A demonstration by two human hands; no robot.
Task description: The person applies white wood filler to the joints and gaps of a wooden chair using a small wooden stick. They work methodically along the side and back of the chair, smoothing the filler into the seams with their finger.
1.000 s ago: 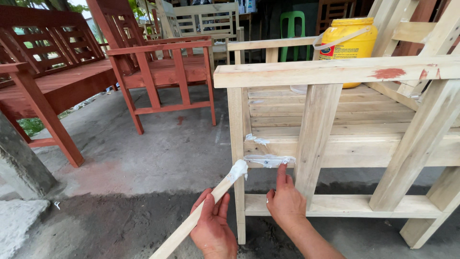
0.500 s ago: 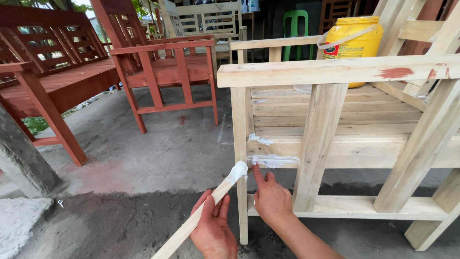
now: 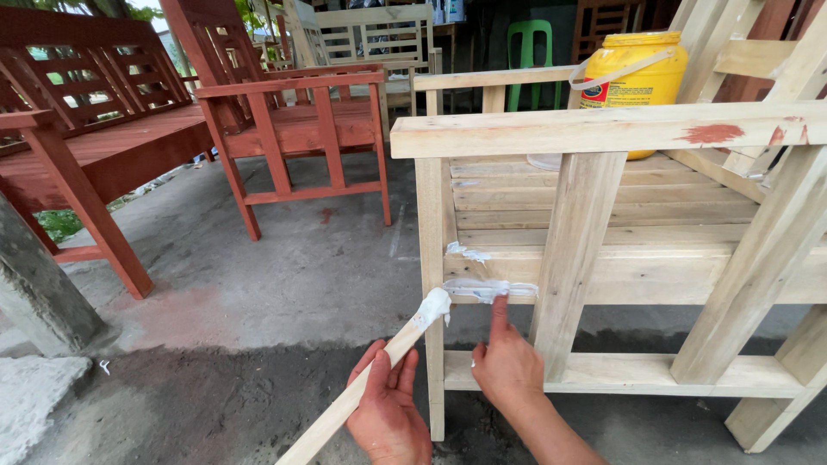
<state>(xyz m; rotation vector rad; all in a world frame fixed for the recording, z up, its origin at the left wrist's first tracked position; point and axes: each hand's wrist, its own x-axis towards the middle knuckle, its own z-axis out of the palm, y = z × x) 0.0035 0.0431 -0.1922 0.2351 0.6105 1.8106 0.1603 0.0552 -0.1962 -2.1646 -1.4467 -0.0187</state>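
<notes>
Concrete floor [image 3: 284, 284], open workshop. Left hand [image 3: 389, 413] grips a wooden stick [image 3: 362, 387], its tip loaded with white putty [image 3: 433, 306]. Right hand [image 3: 508, 366], holding nothing, presses one extended finger into putty smeared on the unpainted chair's side rail [image 3: 637, 271]. Yellow bucket [image 3: 636, 82] sits on the seat; red-stained chairs [image 3: 293, 129] stand behind.

Furniture wkshop: unfinished wood chairs [image 3: 620, 215], red-stained benches [image 3: 95, 146].
</notes>
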